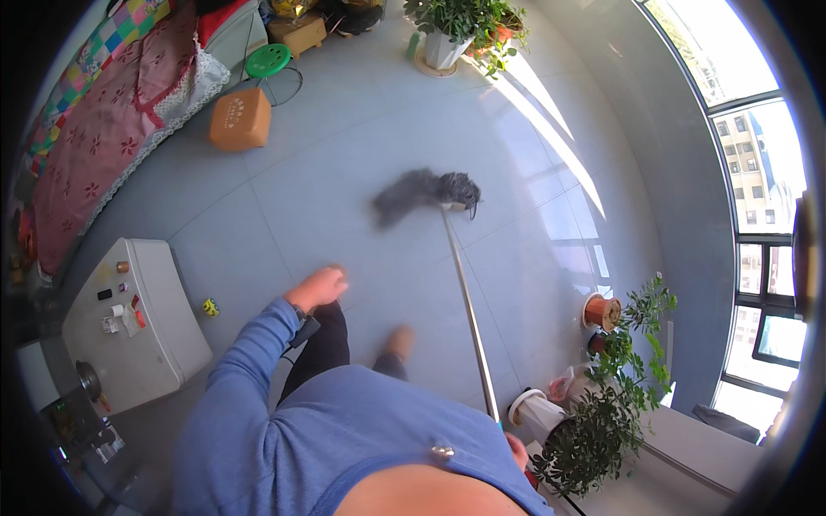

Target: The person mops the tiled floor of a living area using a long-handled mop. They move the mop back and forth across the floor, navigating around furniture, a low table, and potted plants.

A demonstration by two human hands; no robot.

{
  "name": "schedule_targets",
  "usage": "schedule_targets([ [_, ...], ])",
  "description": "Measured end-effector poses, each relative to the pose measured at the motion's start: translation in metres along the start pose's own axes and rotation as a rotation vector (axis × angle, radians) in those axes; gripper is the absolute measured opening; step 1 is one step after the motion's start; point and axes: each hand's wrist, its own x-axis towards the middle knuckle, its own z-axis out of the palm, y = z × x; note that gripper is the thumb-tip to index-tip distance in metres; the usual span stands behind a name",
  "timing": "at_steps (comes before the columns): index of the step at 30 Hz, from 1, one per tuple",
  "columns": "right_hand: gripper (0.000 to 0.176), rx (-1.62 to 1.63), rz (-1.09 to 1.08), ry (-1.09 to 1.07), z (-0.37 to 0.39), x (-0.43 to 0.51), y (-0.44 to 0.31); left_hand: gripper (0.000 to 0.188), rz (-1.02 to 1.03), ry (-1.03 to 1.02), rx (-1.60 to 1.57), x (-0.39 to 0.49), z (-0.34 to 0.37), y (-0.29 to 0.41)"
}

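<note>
A mop pole [470, 303] runs from my right side out across the grey tiled floor. My right hand [516, 449] grips its upper end, largely hidden beside my body. The dark string mop head [459, 188] lies on the floor ahead, its strands trailing to the left in a blur. My left hand [322, 287] hangs over the floor above my left leg, fingers curled and somewhat blurred. Nothing can be seen in that hand. A small yellow patterned object [210, 307] is on the floor to its left.
Left stand a white cabinet [148, 322] with small items on top, an orange stool [240, 120], a green round stool [268, 60] and a bed with a pink cover [110, 142]. Potted plants stand ahead [445, 48] and right [581, 426], below the windows [755, 168].
</note>
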Motion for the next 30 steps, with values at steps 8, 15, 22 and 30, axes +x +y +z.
schedule_targets([
  [8,0.019,0.333,0.127,-0.121,0.132,0.253,-0.159,0.033,-0.163,0.056,0.044,-0.039,-0.054,-0.043],
  [15,0.035,0.361,0.063,-0.234,0.195,0.366,-0.227,0.033,-0.073,0.040,0.111,-0.027,-0.062,-0.026],
  [22,0.044,0.186,0.033,-0.264,0.127,0.256,-0.108,0.028,0.280,-0.108,0.101,0.037,0.030,0.083],
  [30,0.040,-0.097,0.016,-0.319,-0.050,0.014,0.012,0.042,0.877,-0.177,0.366,0.028,0.223,0.242],
])
